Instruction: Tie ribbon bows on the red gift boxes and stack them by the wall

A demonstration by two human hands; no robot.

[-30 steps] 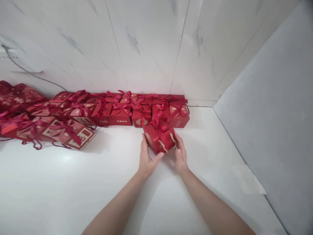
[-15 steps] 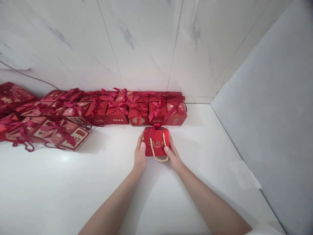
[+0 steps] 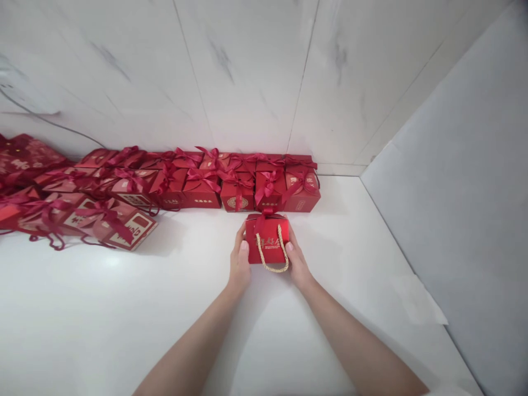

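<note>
Between my two hands is a small red gift box (image 3: 254,252) with gold lettering and a red ribbon at its top. A twisted gold cord handle (image 3: 275,269) hangs down its near face. My left hand (image 3: 240,261) grips the box's left side, thumb toward me. On the right side, my right hand (image 3: 297,264) presses with its thumb near the cord; the other fingers are partly hidden behind the box. Just beyond it stand several red gift boxes (image 3: 201,192) tied with ribbon bows, close together in rows.
A marbled panel wall (image 3: 256,71) rises behind the rows. To the right, a grey panel (image 3: 462,165) borders the white tabletop (image 3: 124,319). A pale sheet (image 3: 418,300) lies along that edge. At the left, a box with a printed label (image 3: 134,231) sits angled, and a dark cable (image 3: 53,121) runs along the wall.
The whole view has shifted slightly, so things appear a little further right. My right thumb has moved off the front face toward the box's right edge. Both hands still hold the box.
</note>
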